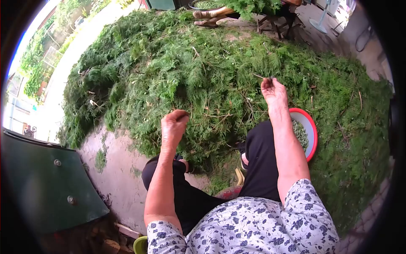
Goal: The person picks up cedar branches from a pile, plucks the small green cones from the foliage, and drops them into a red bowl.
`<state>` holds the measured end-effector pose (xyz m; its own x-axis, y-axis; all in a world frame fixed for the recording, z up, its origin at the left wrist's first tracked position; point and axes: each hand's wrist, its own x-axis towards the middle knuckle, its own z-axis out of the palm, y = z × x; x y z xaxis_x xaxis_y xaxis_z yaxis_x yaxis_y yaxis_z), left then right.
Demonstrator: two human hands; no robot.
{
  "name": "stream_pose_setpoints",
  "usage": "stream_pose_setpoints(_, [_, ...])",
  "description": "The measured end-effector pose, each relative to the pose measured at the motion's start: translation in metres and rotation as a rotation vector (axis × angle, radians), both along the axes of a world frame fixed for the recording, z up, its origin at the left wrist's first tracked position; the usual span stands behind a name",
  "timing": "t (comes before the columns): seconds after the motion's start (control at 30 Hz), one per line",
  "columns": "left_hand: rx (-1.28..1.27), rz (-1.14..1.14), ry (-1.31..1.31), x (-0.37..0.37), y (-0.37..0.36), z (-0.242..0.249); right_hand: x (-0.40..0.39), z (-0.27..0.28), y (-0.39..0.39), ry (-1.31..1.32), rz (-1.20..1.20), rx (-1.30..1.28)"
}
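The right hand (274, 91) has bent fingers, and a thin twig (257, 76) shows at their tips; if it is gripped, I cannot tell. The left hand (174, 125) is curled, its inside hidden. Under both spread green branches (152, 80). A red-rimmed bowl (313, 127) shows beside the right forearm.

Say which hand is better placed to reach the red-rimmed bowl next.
Probably the right hand: it looks nearer the red-rimmed bowl, on the same side; the left hand is farther off, over the greenery.
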<state>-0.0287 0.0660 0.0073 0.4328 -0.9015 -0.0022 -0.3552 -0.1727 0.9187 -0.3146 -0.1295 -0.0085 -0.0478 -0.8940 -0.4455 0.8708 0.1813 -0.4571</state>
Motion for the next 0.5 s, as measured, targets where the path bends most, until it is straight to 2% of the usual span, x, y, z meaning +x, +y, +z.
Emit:
stream_pose_setpoints(0.07, [0.09,-0.198,-0.261,-0.001,-0.017,-0.012,0.044,0.004,-0.017,0.103,0.165,-0.105])
stream_pose_setpoints(0.13, [0.145,-0.417,-0.448,-0.006,-0.026,-0.026,0.083,-0.016,-0.039,0.225,0.272,-0.043])
stream_pose_setpoints(0.2, [0.079,-0.562,-0.564,-0.007,-0.028,-0.046,0.112,-0.041,-0.055,0.423,0.415,0.02])
stream_pose_setpoints(0.27, [0.308,-0.743,-0.785,-0.018,-0.035,-0.03,0.134,-0.071,-0.069,0.503,0.504,0.016])
stream_pose_setpoints(0.33, [0.183,-0.786,-0.702,-0.021,-0.04,-0.03,0.151,-0.102,-0.081,0.494,0.529,-0.007])
stream_pose_setpoints(0.4, [0.228,-0.764,-0.651,-0.022,-0.045,-0.018,0.167,-0.134,-0.094,0.505,0.567,0.018])
stream_pose_setpoints(0.5, [0.209,-0.685,-0.726,-0.018,-0.045,-0.017,0.19,-0.166,-0.111,0.492,0.597,0.019])
